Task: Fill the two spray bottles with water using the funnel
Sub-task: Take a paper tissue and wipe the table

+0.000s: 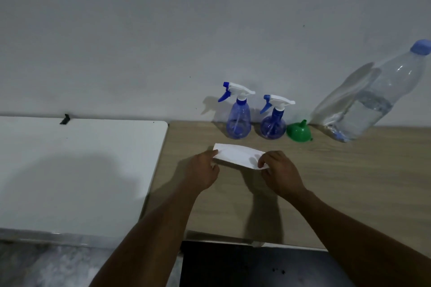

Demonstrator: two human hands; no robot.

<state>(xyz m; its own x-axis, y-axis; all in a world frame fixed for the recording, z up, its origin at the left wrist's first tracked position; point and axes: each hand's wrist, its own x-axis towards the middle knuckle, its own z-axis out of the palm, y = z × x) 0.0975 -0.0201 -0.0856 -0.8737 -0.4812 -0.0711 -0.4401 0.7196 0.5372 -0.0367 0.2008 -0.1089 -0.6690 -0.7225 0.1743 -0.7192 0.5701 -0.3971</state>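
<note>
Two blue spray bottles with white-and-blue trigger heads stand against the wall: a taller one (pixel 238 121) and a rounder one (pixel 272 123) to its right. A green funnel (pixel 298 131) lies mouth-down beside them. Further right stands a large clear water bottle (pixel 370 102) with a blue cap, partly full. In front of the spray bottles, both hands hold a white folded paper (pixel 238 154) just above the wooden table (pixel 349 182). My left hand (pixel 205 168) pinches its left end. My right hand (pixel 278 171) pinches its right end.
A white table (pixel 70 170) adjoins the wooden one on the left, with a small dark object (pixel 65 119) at its back edge. A grey wall runs behind everything. A dark surface (pixel 256 265) lies below the wooden table's front edge.
</note>
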